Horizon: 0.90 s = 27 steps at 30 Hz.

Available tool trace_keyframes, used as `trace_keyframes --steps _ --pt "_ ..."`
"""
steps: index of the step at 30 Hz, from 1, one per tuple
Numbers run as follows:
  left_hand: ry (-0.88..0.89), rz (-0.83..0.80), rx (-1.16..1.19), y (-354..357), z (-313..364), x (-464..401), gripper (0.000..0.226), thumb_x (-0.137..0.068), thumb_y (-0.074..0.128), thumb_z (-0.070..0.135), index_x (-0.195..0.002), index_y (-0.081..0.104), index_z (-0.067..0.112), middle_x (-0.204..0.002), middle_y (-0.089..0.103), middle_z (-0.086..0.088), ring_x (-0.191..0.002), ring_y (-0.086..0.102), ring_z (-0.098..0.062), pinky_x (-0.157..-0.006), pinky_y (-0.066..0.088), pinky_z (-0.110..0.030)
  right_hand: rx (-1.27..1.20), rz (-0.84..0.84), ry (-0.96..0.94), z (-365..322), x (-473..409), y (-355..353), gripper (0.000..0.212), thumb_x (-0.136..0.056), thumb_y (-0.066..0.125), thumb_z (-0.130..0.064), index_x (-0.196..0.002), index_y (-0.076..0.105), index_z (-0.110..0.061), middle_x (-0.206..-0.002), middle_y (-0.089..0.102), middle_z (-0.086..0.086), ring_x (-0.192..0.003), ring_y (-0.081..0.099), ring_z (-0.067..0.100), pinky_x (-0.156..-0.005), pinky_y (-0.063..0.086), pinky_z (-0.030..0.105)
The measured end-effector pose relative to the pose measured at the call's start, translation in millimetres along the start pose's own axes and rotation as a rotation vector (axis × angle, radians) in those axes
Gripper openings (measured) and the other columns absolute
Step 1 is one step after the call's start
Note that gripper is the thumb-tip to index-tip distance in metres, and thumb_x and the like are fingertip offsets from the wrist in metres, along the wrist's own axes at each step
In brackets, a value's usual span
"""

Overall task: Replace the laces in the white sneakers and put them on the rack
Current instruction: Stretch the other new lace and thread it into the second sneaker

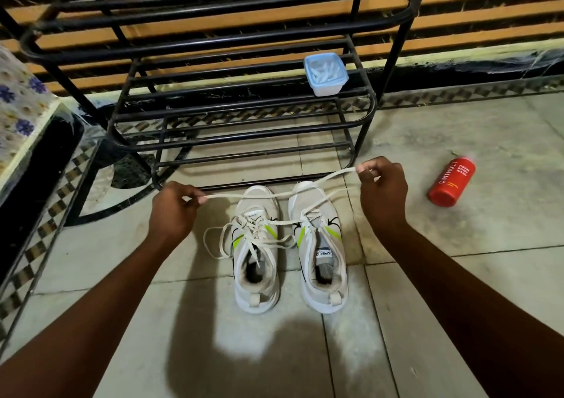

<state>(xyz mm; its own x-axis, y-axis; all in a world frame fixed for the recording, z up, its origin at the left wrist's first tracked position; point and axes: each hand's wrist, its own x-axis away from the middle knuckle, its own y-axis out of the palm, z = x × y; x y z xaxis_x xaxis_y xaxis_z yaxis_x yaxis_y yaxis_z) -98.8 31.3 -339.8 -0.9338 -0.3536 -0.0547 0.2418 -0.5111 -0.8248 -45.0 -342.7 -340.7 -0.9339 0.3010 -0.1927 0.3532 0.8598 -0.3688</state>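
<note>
Hands are both busy with one flat white shoelace (274, 195), stretched taut in the air above the toes of a pair of white mesh sneakers with lime-green side stripes (290, 245). The left hand (174, 211) pinches one end between thumb and curled fingers; the right hand (383, 184) pinches the other end the same way, held a little higher. The sneakers stand side by side on the pale tiled floor (427, 290), toes just short of the front edge of a black tubular metal shoe rack (244, 116). Loose lace lies tangled over the tongue of the left sneaker (256, 245) and trails across to the right sneaker (320, 245), so the lacing step looks unfinished; whether the stretched lace is old or new cannot be told. Likely next comes feeding an end through an eyelet, which calls for a fine grip near the tip.

On the rack's lower shelf, near its right edge, sits a small translucent blue-rimmed plastic tub (325, 74). A red foam body wash bottle (452, 181) lies on the floor, well to the right.
</note>
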Motion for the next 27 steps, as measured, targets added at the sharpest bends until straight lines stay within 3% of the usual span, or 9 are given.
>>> trace_keyframes --steps 4,7,9,12,14,17,21,23,27 --pt "0.013 -0.016 0.175 13.6 47.9 12.2 0.007 -0.088 0.081 0.013 -0.084 0.079 0.019 -0.074 0.070 0.005 -0.074 0.067 -0.017 -0.076 0.052 -0.031 0.084 -0.136 -0.086 -3.0 3.4 7.5 0.014 -0.091 0.069 -0.015 -0.081 0.067 -0.025 -0.079 0.057 -0.003 -0.086 0.053 0.014 -0.075 0.036 0.006" --pt "-0.021 -0.186 0.360 24.1 82.6 26.5 0.020 -0.088 0.081 0.011 -0.074 0.074 0.023 -0.067 0.070 0.005 -0.064 0.065 -0.012 -0.072 0.054 -0.029 0.031 -0.249 -0.051 2.0 6.2 14.0 0.015 -0.091 0.068 -0.023 -0.078 0.066 -0.031 -0.076 0.066 -0.010 -0.086 0.068 0.024 -0.082 0.057 0.043" --pt "-0.050 -0.287 0.458 33.1 99.9 35.7 0.016 -0.091 0.078 0.008 -0.078 0.072 0.016 -0.066 0.069 -0.001 -0.057 0.061 -0.012 -0.063 0.052 -0.028 0.031 -0.290 -0.015 8.3 10.1 15.4 0.009 -0.088 0.072 -0.024 -0.084 0.069 -0.031 -0.088 0.070 -0.009 -0.084 0.072 0.019 -0.081 0.059 0.049" --pt "-0.140 -0.360 0.677 46.4 118.1 50.2 0.010 -0.092 0.071 -0.005 -0.093 0.063 -0.011 -0.073 0.063 -0.020 -0.055 0.064 -0.020 -0.054 0.054 -0.023 0.084 -0.298 -0.001 15.2 21.6 12.8 0.019 -0.085 0.078 -0.019 -0.103 0.072 -0.021 -0.105 0.071 0.001 -0.086 0.071 0.012 -0.085 0.054 0.023" --pt "-0.189 -0.374 0.797 55.7 125.1 56.3 0.012 -0.090 0.069 -0.013 -0.095 0.060 -0.019 -0.072 0.061 -0.016 -0.061 0.066 -0.028 -0.058 0.058 -0.024 0.067 -0.307 0.003 19.6 32.2 10.3 0.030 -0.085 0.077 -0.012 -0.113 0.068 -0.012 -0.115 0.067 0.005 -0.084 0.070 0.007 -0.075 0.047 0.005" --pt "-0.278 -0.388 0.862 68.3 135.4 62.9 0.007 -0.089 0.067 -0.017 -0.091 0.063 -0.013 -0.074 0.066 -0.017 -0.063 0.073 -0.029 -0.062 0.062 -0.028 0.100 -0.292 -0.068 27.7 49.1 5.9 0.035 -0.083 0.075 -0.010 -0.116 0.062 -0.015 -0.119 0.050 0.005 -0.085 0.069 0.011 -0.074 0.057 0.020" --pt "-0.367 -0.356 0.869 88.9 142.6 66.3 0.013 -0.087 0.074 -0.011 -0.093 0.063 -0.014 -0.085 0.076 -0.017 -0.076 0.078 -0.033 -0.072 0.065 -0.037 0.134 -0.210 -0.184 35.6 64.9 -0.6 0.028 -0.080 0.077 -0.026 -0.091 0.053 -0.017 -0.091 0.050 -0.001 -0.076 0.058 0.021 -0.067 0.054 0.046" --pt "-0.349 -0.317 0.825 97.6 144.9 68.9 0.012 -0.087 0.078 -0.005 -0.088 0.066 -0.008 -0.090 0.078 -0.016 -0.079 0.079 -0.032 -0.080 0.064 -0.043 0.089 -0.301 -0.264 37.2 71.4 -4.4 0.030 -0.076 0.075 -0.031 -0.088 0.054 -0.015 -0.085 0.053 0.001 -0.077 0.058 0.025 -0.067 0.052 0.048" --pt "-0.334 -0.226 0.755 112.9 148.6 77.0 0.017 -0.086 0.080 -0.001 -0.089 0.066 -0.010 -0.088 0.078 -0.015 -0.078 0.079 -0.024 -0.073 0.064 -0.034 0.190 -0.549 -0.387 43.9 76.2 -9.1 0.050 -0.068 0.073 -0.028 -0.112 0.060 -0.008 -0.111 0.054 0.005 -0.095 0.061 0.024 -0.085 0.052 0.034"
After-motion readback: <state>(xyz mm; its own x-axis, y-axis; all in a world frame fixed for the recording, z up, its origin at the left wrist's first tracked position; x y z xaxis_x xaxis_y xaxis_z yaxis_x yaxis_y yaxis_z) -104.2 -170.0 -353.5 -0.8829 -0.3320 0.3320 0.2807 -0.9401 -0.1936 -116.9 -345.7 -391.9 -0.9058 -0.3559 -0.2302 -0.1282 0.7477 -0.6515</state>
